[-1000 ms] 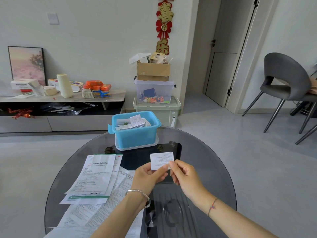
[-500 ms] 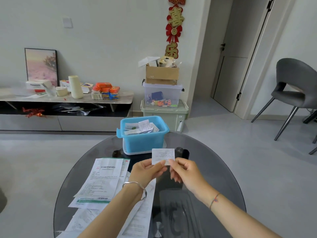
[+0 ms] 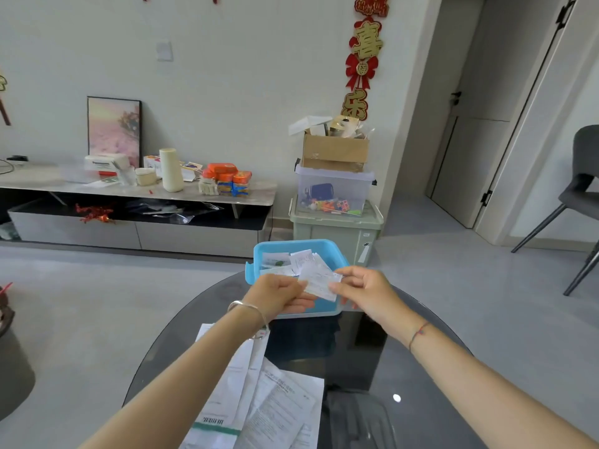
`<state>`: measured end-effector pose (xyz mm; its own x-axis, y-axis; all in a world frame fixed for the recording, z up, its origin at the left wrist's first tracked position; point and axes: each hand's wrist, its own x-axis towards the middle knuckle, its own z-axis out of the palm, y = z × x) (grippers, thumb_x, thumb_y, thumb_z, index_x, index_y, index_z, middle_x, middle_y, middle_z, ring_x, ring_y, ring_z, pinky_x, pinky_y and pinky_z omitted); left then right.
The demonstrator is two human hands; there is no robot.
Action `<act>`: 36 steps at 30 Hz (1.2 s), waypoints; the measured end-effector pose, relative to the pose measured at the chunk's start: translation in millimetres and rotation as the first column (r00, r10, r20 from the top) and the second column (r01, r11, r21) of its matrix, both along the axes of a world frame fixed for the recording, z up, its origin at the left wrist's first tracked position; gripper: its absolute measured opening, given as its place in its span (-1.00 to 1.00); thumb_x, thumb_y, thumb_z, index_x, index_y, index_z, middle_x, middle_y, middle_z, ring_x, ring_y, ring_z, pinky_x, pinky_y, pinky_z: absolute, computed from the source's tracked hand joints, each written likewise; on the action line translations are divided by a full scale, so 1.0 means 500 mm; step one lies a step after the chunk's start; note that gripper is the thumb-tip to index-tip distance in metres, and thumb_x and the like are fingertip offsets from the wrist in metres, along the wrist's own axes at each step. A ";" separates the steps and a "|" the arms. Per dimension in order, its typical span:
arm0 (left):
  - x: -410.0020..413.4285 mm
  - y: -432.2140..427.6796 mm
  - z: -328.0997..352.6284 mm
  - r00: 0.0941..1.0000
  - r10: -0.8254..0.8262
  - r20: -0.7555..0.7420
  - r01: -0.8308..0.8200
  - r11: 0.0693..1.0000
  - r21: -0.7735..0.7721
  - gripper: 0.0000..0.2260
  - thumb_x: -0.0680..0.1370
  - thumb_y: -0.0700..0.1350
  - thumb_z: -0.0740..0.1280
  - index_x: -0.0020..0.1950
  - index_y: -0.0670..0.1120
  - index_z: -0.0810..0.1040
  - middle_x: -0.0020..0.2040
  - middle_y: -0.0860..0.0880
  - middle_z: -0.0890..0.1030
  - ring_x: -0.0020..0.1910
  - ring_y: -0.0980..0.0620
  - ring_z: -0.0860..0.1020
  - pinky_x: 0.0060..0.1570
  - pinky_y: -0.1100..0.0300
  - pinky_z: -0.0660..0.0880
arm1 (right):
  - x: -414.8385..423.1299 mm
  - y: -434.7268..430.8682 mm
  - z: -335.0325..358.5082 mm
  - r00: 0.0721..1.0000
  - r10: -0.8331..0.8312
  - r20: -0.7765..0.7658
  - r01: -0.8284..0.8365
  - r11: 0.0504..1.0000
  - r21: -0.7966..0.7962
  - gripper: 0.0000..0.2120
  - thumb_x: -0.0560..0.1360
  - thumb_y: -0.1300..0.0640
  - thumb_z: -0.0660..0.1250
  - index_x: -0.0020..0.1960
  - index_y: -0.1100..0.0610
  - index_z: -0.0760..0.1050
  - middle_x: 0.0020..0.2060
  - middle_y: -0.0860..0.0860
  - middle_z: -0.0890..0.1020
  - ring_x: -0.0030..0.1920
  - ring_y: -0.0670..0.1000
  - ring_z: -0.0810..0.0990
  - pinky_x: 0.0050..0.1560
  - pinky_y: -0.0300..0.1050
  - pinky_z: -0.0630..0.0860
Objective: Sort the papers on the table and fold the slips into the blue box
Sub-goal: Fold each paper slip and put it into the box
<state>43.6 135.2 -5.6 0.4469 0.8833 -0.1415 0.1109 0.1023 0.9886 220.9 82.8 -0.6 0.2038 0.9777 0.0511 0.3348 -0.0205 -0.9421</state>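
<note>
Holds a small white slip up at the near side of the blue box, tilted. Pinches its left end with the left hand, thumb on top and fingers curled beneath. Pinches its right end with the right hand, fingertips closed on the paper's edge. Cannot read the print on the slip: too blurred. Cannot tell whether folded or a single layer, nor whether over the box's opening or just in front of it.

Hides most of the box's near wall and rim behind both hands, leaving only a patch of blue between and below them. Inside the box, more slips, piled loosely, partly covered by the held one.

Covers part of the papers on the round glass table with the left forearm. Cut off there by the bottom edge as well, with text too small to read apart from a barcode and a green band.

Behind the box, stacked storage bins, lower left corner hidden by the box. At the far right, a grey chair, cut by the frame's edge.
</note>
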 end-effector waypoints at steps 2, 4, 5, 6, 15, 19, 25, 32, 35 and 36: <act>0.012 0.038 0.004 0.994 0.103 -0.035 -0.098 0.986 0.133 -0.79 0.59 -0.18 0.30 0.10 -0.29 0.60 -0.17 -0.07 0.68 -0.28 0.12 0.65 -0.22 0.35 0.58 | 0.011 0.038 0.019 0.997 -0.062 0.053 0.061 0.998 0.018 -0.97 0.49 0.20 0.39 -0.06 0.12 0.58 -0.25 0.01 0.67 -0.42 -0.14 0.56 -0.42 -0.34 0.42; 0.022 0.070 0.000 0.974 0.197 -0.115 -0.146 0.927 0.345 -0.74 0.60 -0.15 0.27 0.23 -0.23 0.57 -0.02 -0.09 0.67 -0.13 0.07 0.64 -0.03 0.30 0.56 | 0.025 0.070 0.032 0.989 -0.146 0.034 0.144 0.988 0.058 -0.93 0.52 0.19 0.36 -0.06 0.16 0.62 -0.23 0.03 0.67 -0.36 -0.08 0.60 -0.41 -0.32 0.48; 0.025 0.086 -0.005 0.956 0.216 -0.199 -0.105 0.883 0.457 -0.71 0.62 -0.11 0.24 0.31 -0.16 0.52 0.11 -0.07 0.64 0.03 0.04 0.61 0.13 0.25 0.50 | 0.034 0.089 0.037 0.981 -0.196 0.002 0.195 0.978 0.079 -0.91 0.52 0.20 0.36 -0.05 0.19 0.63 -0.23 0.05 0.67 -0.35 -0.06 0.61 -0.41 -0.31 0.51; 0.029 0.098 -0.013 0.932 0.213 -0.292 -0.023 0.842 0.540 -0.68 0.63 -0.08 0.20 0.37 -0.10 0.48 0.24 -0.04 0.58 0.20 0.02 0.54 0.27 0.21 0.41 | 0.041 0.105 0.040 0.968 -0.248 -0.026 0.249 0.964 0.093 -0.90 0.52 0.20 0.37 -0.05 0.21 0.63 -0.22 0.07 0.66 -0.35 -0.05 0.61 -0.40 -0.32 0.53; 0.066 0.139 -0.051 0.586 0.206 -0.784 0.517 0.650 0.557 -0.60 0.69 0.00 -0.06 0.52 0.01 0.21 0.53 0.08 0.22 0.51 0.02 0.15 0.48 0.10 0.07 | 0.048 0.203 -0.016 0.772 -0.457 0.442 0.407 0.889 0.209 -0.89 0.45 0.15 0.39 -0.24 0.13 0.58 -0.26 0.01 0.65 -0.24 0.02 0.57 -0.35 -0.23 0.36; 0.064 0.140 -0.047 0.544 0.197 -0.816 0.548 0.653 0.523 -0.61 0.69 -0.02 -0.06 0.53 0.00 0.20 0.52 0.06 0.23 0.52 0.00 0.13 0.47 0.10 0.05 | 0.048 0.219 -0.052 0.838 -0.435 0.330 0.431 0.898 0.089 -0.77 0.38 0.05 0.48 -0.26 0.08 0.44 -0.15 0.04 0.57 -0.20 0.01 0.51 -0.25 -0.18 0.40; 0.063 0.133 -0.048 0.605 0.191 -0.773 0.511 0.651 0.561 -0.62 0.68 0.01 -0.02 0.49 0.02 0.27 0.50 0.07 0.28 0.48 0.01 0.20 0.46 0.12 0.09 | 0.052 0.190 -0.058 0.934 -0.319 0.163 0.324 0.946 -0.001 -0.58 0.35 -0.01 0.52 0.02 0.12 0.38 0.03 0.04 0.45 -0.04 -0.04 0.42 -0.24 -0.32 0.35; 0.020 0.091 -0.050 0.752 0.181 -0.634 0.370 0.680 0.633 -0.54 0.62 0.08 0.16 0.52 0.09 0.20 0.54 0.12 0.16 0.50 0.05 0.18 0.46 0.13 0.12 | 0.039 0.078 -0.052 0.940 -0.328 0.100 0.317 0.942 0.105 -0.67 0.38 0.13 0.51 -0.04 0.13 0.37 -0.10 -0.03 0.42 -0.11 -0.08 0.40 -0.22 -0.38 0.33; -0.017 0.041 -0.054 0.767 0.216 -0.605 0.323 0.684 0.654 -0.51 0.60 0.07 0.22 0.52 0.09 0.21 0.55 0.12 0.14 0.49 0.04 0.19 0.43 0.09 0.20 | 0.015 0.014 -0.084 0.958 -0.275 0.078 0.277 0.961 -0.018 -0.71 0.40 0.14 0.49 -0.04 0.13 0.40 -0.10 -0.03 0.48 -0.14 -0.11 0.45 -0.19 -0.36 0.39; -0.030 0.024 -0.059 0.765 0.222 -0.604 0.305 0.701 0.644 -0.51 0.59 0.07 0.23 0.51 0.10 0.22 0.54 0.11 0.15 0.49 0.04 0.20 0.42 0.10 0.22 | 0.008 -0.002 -0.099 0.972 -0.221 0.083 0.229 0.968 -0.102 -0.72 0.40 0.13 0.49 -0.02 0.12 0.42 -0.07 -0.01 0.52 -0.12 -0.09 0.48 -0.16 -0.31 0.44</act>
<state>28.8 147.0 -34.9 0.5314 0.8146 0.2326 0.6764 -0.5733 0.4624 224.7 81.8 -50.2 0.4194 0.9073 -0.0321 0.3754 -0.2055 -0.9038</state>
